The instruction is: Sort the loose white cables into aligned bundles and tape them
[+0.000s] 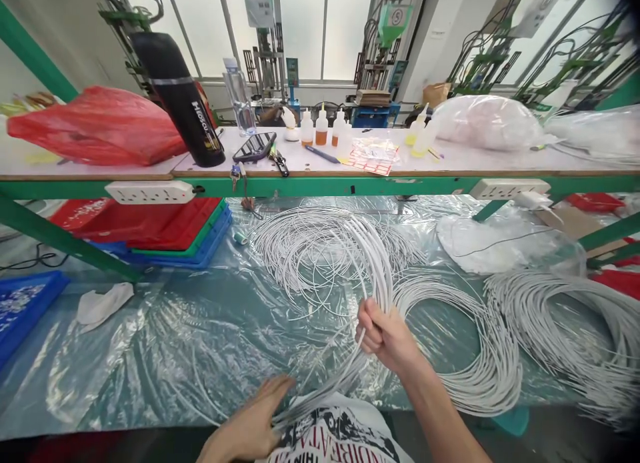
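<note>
A thick bundle of thin white cables (380,263) runs through my right hand (383,333), whose fingers are wrapped round it. From there the cables curve down and left, close to my body. My left hand (255,416) is at the lower end of the bundle, fingers stretched out and the cables passing against its palm side; part of the hand is hard to see. Behind my hands lies a large loose coil of white cables (280,243). To the right are a second coil (495,376) and a third coil (525,303).
Plastic film covers the table (200,323). Red, green and blue trays (215,239) are stacked at left, near a white cloth (105,305) and a blue tray (25,309). A raised shelf (310,186) crosses behind, holding a black flask (180,103), small bottles and a phone.
</note>
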Available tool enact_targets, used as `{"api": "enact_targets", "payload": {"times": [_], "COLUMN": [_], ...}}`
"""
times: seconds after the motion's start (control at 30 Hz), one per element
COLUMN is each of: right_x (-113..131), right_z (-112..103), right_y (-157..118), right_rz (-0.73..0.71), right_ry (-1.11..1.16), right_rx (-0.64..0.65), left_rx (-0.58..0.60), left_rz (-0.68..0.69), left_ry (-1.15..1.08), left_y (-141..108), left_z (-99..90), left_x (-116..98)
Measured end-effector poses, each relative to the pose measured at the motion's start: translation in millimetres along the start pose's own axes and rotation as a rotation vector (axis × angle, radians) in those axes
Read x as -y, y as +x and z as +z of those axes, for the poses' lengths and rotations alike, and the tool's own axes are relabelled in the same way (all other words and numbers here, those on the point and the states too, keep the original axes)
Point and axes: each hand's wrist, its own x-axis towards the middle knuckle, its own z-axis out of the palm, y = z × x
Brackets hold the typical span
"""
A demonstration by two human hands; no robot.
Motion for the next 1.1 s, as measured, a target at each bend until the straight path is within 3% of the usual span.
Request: {"api": "enact_targets", "payload": {"times": [0.03,0.13,0.2,0.27,0.37,0.53,0.63,0.73,0.8,0.87,0.97,1.1], "right_x": [0.5,1.0,0.2,-0.9,-1.2,8.4,24.8,47.4,57.4,55.3,26.8,-17.9], "right_z": [1.1,3.0,2.9,0.8,-6.6,-21.6,-32.3,-46.3,-54.1,-57.1,-50.9,-38.1], "right_y": [1.2,3.1,2.4,0.1,-5.2,-14.9,-23.2,-33.2,-38.3,-40.1,-35.3,-21.4], "right_rz": [-0.004,-0.014,-0.021,-0.025,-0.016,-0.037,-0.037,-0.066,-0.116,-0.129,-0.026,-0.028], "right_ry": [0.009,0.009,-0.015,-0.048,-0.039,-0.019,-0.283,-0.658,-0.749,-0.698,-0.483,-0.067], "right_rx": [0.011,0.001,-0.024,-0.038,-0.059,-0.072,-0.051,-0.173,-0.23,-0.171,-0.001,-0.069], "left_rx": [0.039,-0.029,-0.125,-0.075,0.027,-0.18,-0.226,-0.221,-0.234,-0.254,-0.236,-0.21], "left_rz": [0.082,0.306,0.339,0.353,0.321,0.137,0.068,0.06,0.048,0.079,0.224,0.353], "left_ry": [-0.106,-0.332,-0.417,-0.51,-0.555,-0.408,-0.297,-0.251,-0.226,-0.225,-0.291,-0.345], "left_y": [7.8,35.4,56.4,75.3,91.2,91.2,90.3,91.4,93.0,95.3,99.1,102.1], "left_z": [-9.6,-25.5,-20.1,-7.2,9.7,16.4,19.2,21.6,21.1,19.1,15.1,12.3], "left_x": [-23.8,-92.7,-126.1,-144.4,-149.3,-147.1,-153.0,-157.5,-158.3,-158.6,-160.5,-163.3]}}
